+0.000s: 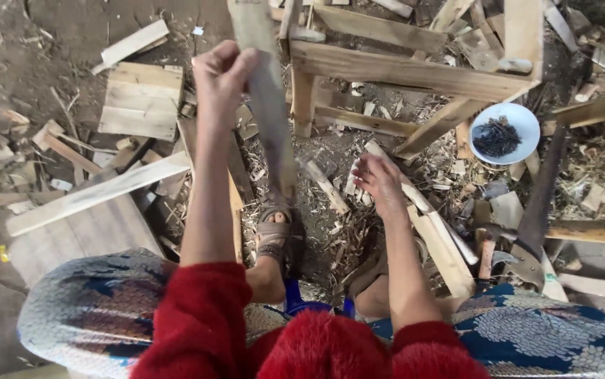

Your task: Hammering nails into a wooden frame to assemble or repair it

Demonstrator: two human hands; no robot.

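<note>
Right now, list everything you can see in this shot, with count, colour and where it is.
slat: one, grey-brown, upright at centre, held at its top
frame: one, pale wood, top right
bowl: one, white, right of the frame, on the ground
nails: a dark heap, inside the bowl
boards: several, pale, scattered on the left
plank: one, long, pale, lying slantwise at left
shavings: many, tan, on the ground at centre
sandals: two, brown, on the feet at centre
left hand: gripping the slat near its top
right hand: open, above the shavings, holding nothing
</note>
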